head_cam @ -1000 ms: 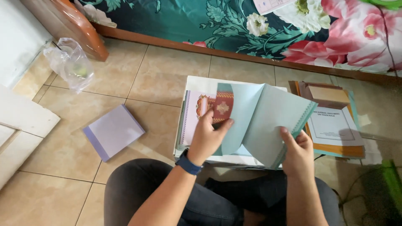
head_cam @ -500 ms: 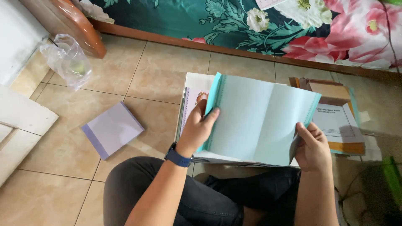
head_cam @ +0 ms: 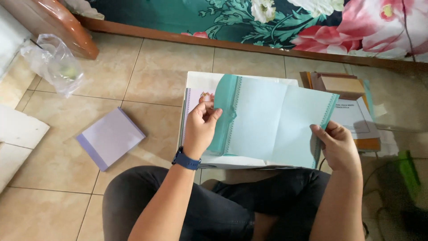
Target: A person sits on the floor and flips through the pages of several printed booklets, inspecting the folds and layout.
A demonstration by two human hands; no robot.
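Observation:
I sit cross-legged on a tiled floor. Both hands hold a pale teal folded sheet (head_cam: 272, 122) spread wide above a white box (head_cam: 198, 80). My left hand (head_cam: 199, 127), with a blue watch on its wrist, pinches the sheet's left flap near a darker teal border. My right hand (head_cam: 339, 145) grips the sheet's right edge. A pink patterned card (head_cam: 196, 98) shows inside the box, left of the sheet. Most of the box's contents are hidden behind the sheet.
A lilac booklet (head_cam: 109, 137) lies on the tiles at left. A crumpled clear plastic bag (head_cam: 55, 64) sits at far left. A stack of brown and white papers (head_cam: 352, 111) lies right of the box. Floral fabric (head_cam: 312, 22) runs along the back.
The teal sheet has been unfolded from a half-open fold to fully spread. My left hand moved from the small red booklet in the box to the sheet's left flap.

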